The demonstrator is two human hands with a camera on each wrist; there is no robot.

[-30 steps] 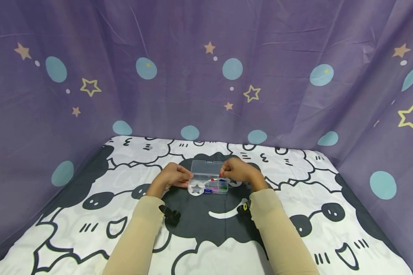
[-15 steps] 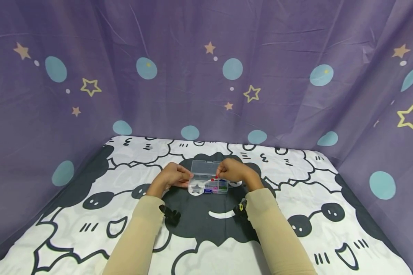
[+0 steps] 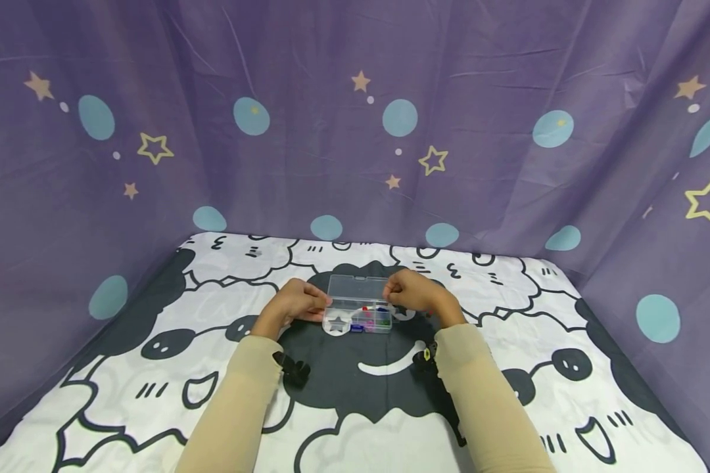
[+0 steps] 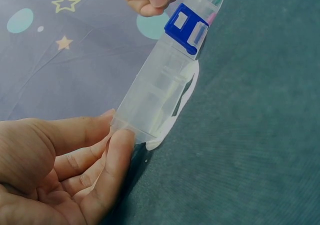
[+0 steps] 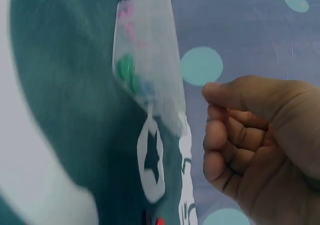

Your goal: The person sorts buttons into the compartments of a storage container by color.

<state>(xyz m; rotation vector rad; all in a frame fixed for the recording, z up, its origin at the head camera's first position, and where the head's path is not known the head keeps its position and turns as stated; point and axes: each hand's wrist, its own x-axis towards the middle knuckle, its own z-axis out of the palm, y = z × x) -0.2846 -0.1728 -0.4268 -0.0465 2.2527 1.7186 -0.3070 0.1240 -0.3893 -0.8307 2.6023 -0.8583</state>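
A clear plastic compartment box lies on the dark printed sheep face, its clear lid raised at the back. Small red, pink and green pieces sit in its cells. A blue latch is on its front side. My left hand pinches the left end of the box between thumb and fingers, plain in the left wrist view. Over the right end hovers my right hand, fingers curled and thumb tip against the index finger. Nothing shows between those fingertips.
A white cloth printed with sheep faces covers the table. Purple curtains with stars and ovals hang behind and along both sides. A small red item shows at the lower edge of the right wrist view.
My right hand moved left over the box with a small red piece at its fingertips, then back right, and the piece no longer shows there. My left hand stayed in place.
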